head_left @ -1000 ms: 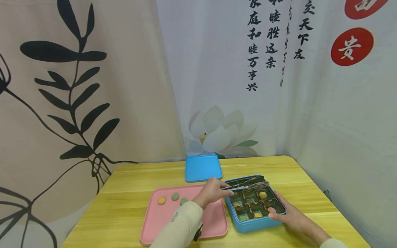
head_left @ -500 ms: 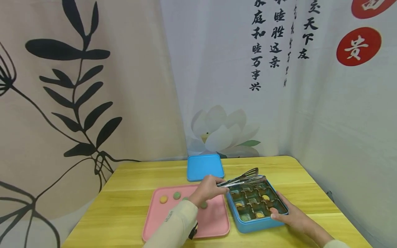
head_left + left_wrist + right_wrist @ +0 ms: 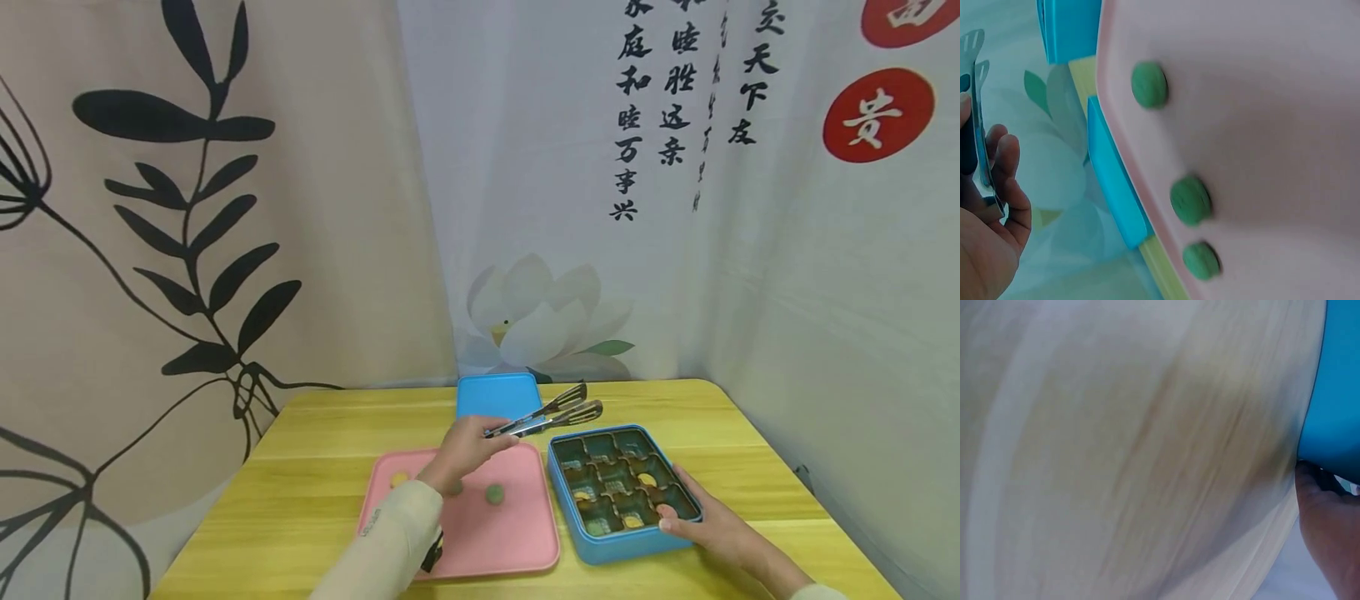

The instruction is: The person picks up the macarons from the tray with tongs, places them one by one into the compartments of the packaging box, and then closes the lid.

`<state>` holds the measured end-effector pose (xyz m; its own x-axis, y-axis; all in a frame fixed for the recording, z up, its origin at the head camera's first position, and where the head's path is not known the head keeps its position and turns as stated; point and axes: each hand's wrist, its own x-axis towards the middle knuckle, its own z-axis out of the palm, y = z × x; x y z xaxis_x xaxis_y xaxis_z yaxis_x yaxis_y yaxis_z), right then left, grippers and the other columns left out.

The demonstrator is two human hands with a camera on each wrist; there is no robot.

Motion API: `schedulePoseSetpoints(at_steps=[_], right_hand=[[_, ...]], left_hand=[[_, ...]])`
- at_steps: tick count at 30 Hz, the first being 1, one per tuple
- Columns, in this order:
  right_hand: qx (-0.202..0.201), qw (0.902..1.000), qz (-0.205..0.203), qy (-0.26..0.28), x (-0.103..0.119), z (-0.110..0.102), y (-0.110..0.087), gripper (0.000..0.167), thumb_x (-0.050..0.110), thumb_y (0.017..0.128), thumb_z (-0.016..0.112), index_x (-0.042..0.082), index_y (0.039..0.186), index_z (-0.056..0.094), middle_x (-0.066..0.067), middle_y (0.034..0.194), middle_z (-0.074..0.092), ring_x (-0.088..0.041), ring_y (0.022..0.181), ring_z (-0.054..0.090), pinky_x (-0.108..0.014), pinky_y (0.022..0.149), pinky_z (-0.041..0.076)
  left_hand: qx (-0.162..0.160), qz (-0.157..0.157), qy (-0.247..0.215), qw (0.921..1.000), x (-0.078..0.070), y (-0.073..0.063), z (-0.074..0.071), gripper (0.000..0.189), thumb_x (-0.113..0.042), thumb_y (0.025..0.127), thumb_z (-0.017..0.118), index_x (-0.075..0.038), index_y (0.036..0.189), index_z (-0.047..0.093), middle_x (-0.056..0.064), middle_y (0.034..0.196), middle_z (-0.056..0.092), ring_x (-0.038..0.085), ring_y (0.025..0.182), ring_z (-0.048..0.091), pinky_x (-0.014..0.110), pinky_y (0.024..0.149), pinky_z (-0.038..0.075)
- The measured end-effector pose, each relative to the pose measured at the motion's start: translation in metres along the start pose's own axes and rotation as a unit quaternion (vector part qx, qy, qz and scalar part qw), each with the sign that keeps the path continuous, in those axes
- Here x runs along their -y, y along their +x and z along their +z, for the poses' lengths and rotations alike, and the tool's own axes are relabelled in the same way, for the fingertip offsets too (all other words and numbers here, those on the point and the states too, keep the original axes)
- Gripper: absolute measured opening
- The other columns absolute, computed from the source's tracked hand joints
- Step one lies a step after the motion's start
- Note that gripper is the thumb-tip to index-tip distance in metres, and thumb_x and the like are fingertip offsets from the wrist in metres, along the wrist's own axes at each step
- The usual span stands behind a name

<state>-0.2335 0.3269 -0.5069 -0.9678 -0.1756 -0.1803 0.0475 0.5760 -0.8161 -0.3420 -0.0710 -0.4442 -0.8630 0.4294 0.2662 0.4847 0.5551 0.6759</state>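
Observation:
My left hand (image 3: pixel 467 450) holds metal tongs (image 3: pixel 570 414) above the far side of a pink tray (image 3: pixel 517 542). The slotted tong ends are spread, with nothing between them. Green macarons lie on the tray, one (image 3: pixel 494 494) near its middle; the left wrist view shows three, including this green macaron (image 3: pixel 1190 200). A yellow macaron (image 3: pixel 399 479) is partly behind the left arm. My right hand (image 3: pixel 716 525) grips the near right corner of a blue box (image 3: pixel 622 546), thumb at the rim. Its compartments hold several macarons, among them a yellow one (image 3: pixel 647 480) and a pink one (image 3: pixel 665 511).
A blue rectangular lid (image 3: pixel 491 398) lies at the back of the wooden table (image 3: pixel 300 467), behind the pink tray. Printed fabric (image 3: pixel 360 208) hangs behind the table and along its right side.
My left hand has moved left with the tongs, from over the box to above the tray, and the tong ends have spread apart. My right hand stays on the box.

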Motion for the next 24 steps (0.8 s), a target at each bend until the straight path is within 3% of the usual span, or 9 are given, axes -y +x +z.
schedulePoseSetpoints(at_steps=[3,10,14,20,24], right_hand=[[0.0,1.0,-0.002,0.0,0.0,0.0,0.0,0.098,0.037,0.096,0.065,0.003,0.158,-0.003,-0.038,0.155,0.004,-0.06,0.138,0.013,-0.068,0.096,0.035],[-0.001,1.0,-0.001,0.001,-0.001,-0.001,0.001,0.099,0.036,0.095,0.066,0.003,0.158,-0.003,-0.038,0.155,0.004,-0.06,0.138,0.012,-0.068,0.096,0.035],[-0.002,1.0,0.002,-0.009,-0.003,-0.002,0.003,0.099,0.037,0.095,0.066,0.004,0.158,-0.002,-0.038,0.155,0.004,-0.06,0.137,0.014,-0.067,0.095,0.036],[0.002,1.0,0.004,0.004,-0.007,-0.001,0.004,0.097,0.035,0.096,0.065,0.002,0.157,-0.003,-0.039,0.155,0.002,-0.058,0.131,0.033,-0.064,0.094,0.04],[0.004,1.0,0.001,0.009,-0.004,-0.001,0.003,0.097,0.034,0.097,0.065,0.001,0.157,-0.003,-0.038,0.155,0.0,-0.061,0.135,0.023,-0.066,0.094,0.038]], left_hand=[[-0.011,-0.008,0.012,0.9998,0.007,-0.005,-0.01,0.041,-0.039,0.091,0.071,-0.011,0.123,0.071,0.005,0.119,0.069,0.024,0.112,0.063,0.041,0.087,0.052],[-0.031,-0.048,-0.004,0.9984,0.021,-0.019,-0.034,0.03,-0.034,0.09,0.074,-0.014,0.114,0.074,-0.002,0.098,0.07,0.014,0.079,0.06,0.033,0.067,0.05],[-0.043,-0.065,0.0,0.997,0.03,-0.027,-0.045,0.029,-0.036,0.087,0.077,-0.017,0.11,0.076,-0.005,0.092,0.07,0.012,0.072,0.056,0.031,0.063,0.046],[-0.043,-0.08,-0.01,0.9958,0.042,-0.045,-0.054,0.028,-0.04,0.085,0.078,-0.02,0.105,0.077,-0.005,0.092,0.07,0.014,0.065,0.05,0.03,0.057,0.04],[-0.037,-0.075,0.006,0.9965,0.049,-0.056,-0.058,0.031,-0.041,0.086,0.077,-0.018,0.106,0.077,-0.005,0.096,0.071,0.011,0.067,0.055,0.03,0.06,0.043]])
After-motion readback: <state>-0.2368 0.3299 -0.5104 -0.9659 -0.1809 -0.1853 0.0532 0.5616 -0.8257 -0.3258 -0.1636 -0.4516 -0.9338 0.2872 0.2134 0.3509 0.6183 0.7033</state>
